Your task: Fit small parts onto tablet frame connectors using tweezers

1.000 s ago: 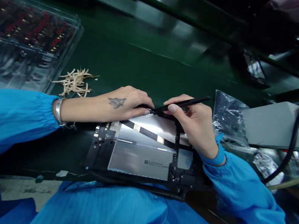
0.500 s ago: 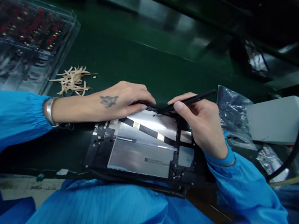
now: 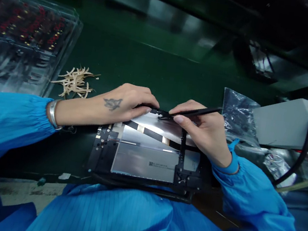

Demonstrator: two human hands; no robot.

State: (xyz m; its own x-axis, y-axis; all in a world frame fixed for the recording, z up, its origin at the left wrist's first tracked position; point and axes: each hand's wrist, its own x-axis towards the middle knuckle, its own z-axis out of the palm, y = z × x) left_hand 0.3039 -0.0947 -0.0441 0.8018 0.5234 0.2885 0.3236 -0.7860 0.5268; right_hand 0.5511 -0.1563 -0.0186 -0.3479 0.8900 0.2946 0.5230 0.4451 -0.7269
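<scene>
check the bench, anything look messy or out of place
One thing: a loose heap of pale peeled strips lies on the green mat, beside the clear parts tray. The opened device sits flat and square.

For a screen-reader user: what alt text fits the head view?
A right hand holds a thin black tool at the far edge of an opened tablet chassis while the left hand steadies it on a green bench.

A dark green worktop (image 3: pixel 151 63) carries an opened tablet chassis (image 3: pixel 147 157) at its near edge. To the left lie a clear plastic tray (image 3: pixel 21 42) of small red parts and a heap of pale strips (image 3: pixel 75 80). On the right sit crinkled foil bags (image 3: pixel 239 110) and a grey box (image 3: pixel 285 122).
</scene>
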